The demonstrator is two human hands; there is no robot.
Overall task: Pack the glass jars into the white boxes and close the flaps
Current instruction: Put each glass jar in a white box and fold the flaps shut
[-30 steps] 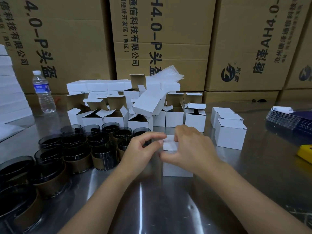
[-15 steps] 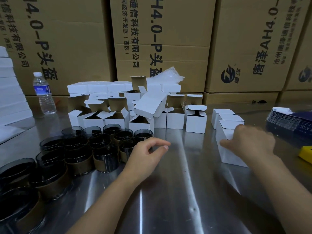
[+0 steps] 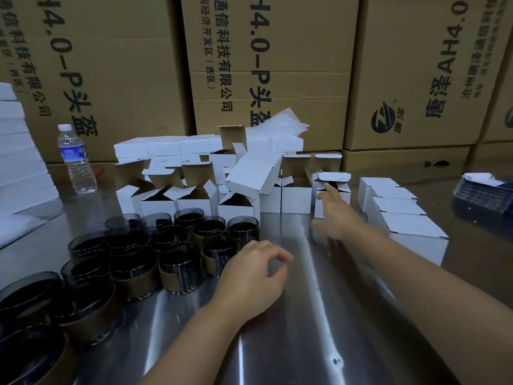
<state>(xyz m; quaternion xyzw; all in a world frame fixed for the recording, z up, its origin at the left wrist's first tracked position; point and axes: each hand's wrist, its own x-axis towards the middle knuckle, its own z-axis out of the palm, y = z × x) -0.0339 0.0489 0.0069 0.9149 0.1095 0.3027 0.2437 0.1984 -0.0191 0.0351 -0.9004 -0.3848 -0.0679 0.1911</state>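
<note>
Several dark glass jars (image 3: 183, 273) with brown paper sleeves stand grouped at the left of the steel table. Behind them is a cluster of white boxes (image 3: 194, 201) with open flaps. My right hand (image 3: 334, 215) stretches forward with straight fingers; its fingertip touches an open white box (image 3: 344, 190) at the right end of that row. My left hand (image 3: 254, 276) hovers low over the table beside the nearest jars, fingers loosely curled, holding nothing. Closed white boxes (image 3: 410, 234) form a row at the right.
Big brown cartons (image 3: 266, 65) wall off the back. A water bottle (image 3: 76, 159) stands at the back left, beside a stack of white flat sheets (image 3: 19, 168). A dark stack of printed cards (image 3: 488, 193) lies at the right edge. The steel table (image 3: 319, 315) reflects light.
My right hand set the closed box down at the right row, let go, and reached forward-left to an open box. My left hand stayed near the jars.
</note>
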